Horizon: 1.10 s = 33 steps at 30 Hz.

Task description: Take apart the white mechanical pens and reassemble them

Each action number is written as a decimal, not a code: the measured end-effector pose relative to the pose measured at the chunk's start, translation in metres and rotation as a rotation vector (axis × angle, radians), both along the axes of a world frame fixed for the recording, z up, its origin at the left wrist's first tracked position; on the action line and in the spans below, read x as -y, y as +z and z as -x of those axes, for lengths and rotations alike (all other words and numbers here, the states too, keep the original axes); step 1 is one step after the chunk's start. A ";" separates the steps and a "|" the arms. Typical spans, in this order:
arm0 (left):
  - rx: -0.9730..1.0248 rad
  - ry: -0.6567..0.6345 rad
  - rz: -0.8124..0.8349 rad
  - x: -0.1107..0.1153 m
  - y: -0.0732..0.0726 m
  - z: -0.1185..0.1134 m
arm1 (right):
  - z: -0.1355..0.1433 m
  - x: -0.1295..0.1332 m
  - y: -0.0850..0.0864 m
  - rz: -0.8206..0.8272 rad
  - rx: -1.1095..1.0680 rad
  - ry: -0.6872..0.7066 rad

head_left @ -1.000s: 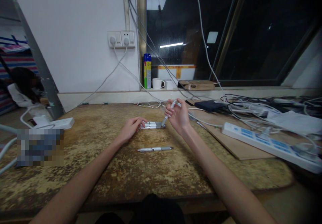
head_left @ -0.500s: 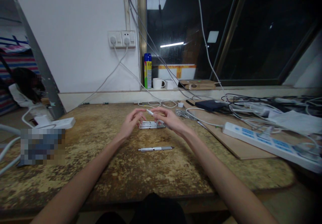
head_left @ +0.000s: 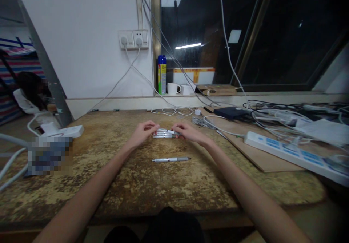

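A white and grey pen (head_left: 165, 130) spans the gap between my two hands, just over a row of similar pens (head_left: 163, 136) on the worn wooden table. My left hand (head_left: 144, 132) pinches its left end between thumb and fingers. At the other end, my right hand (head_left: 188, 132) has its fingertips closed on the grey grip. My fingers partly hide the ends of the row. Closer to me, a single pen (head_left: 171, 159) lies sideways on the table, apart from both hands.
On the right, a brown board (head_left: 253, 157) bears a long white power strip (head_left: 293, 154) and tangled cables. Another power strip (head_left: 75, 131) is at the left edge. A spray can (head_left: 161, 75) and white mug (head_left: 172, 88) stand on the sill. A person (head_left: 29, 94) sits far left.
Both hands have lowered toward the row of pens and moved apart. The pen, earlier tilted up near the fingertips, now lies almost level between them. The single pen stays on the table.
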<state>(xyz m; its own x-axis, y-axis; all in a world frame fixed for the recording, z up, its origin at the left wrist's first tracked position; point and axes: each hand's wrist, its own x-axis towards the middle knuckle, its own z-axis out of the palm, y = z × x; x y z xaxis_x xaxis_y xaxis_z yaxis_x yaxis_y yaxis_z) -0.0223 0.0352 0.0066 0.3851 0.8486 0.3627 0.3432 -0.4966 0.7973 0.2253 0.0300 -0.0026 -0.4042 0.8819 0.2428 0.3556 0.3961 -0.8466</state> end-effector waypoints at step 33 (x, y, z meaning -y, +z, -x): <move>-0.611 -0.515 0.199 0.011 0.007 0.014 | -0.031 0.033 -0.006 0.121 0.309 0.451</move>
<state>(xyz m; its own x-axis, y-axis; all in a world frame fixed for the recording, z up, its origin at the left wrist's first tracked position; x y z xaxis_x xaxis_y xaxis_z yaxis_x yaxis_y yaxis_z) -0.0363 0.0247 0.0138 0.8245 0.5381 -0.1751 0.5128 -0.5795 0.6335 0.2560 -0.0029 -0.0088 -0.7839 0.6197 -0.0396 0.4129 0.4725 -0.7787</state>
